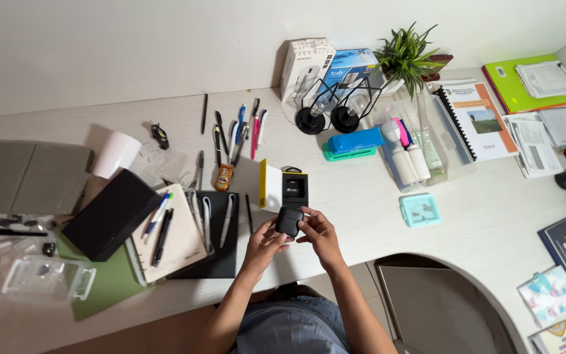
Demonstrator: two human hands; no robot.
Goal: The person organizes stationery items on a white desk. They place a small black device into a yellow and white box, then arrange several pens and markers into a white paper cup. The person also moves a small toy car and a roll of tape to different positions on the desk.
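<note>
Both hands, left hand (pixel 264 241) and right hand (pixel 317 233), pinch one small black rounded plastic case (pixel 289 221) above the white desk's (pixel 361 196) front edge. One open black-and-yellow cardboard box (pixel 285 188) stands just behind. Two black wire-frame bulb lamps (pixel 329 108) sit near the back edge.

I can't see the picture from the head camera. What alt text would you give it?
Seen from above, both hands, left and right, hold a small black case over a cluttered white desk. Just beyond stands an open black and yellow box, with pens and a notebook to the left.
</note>
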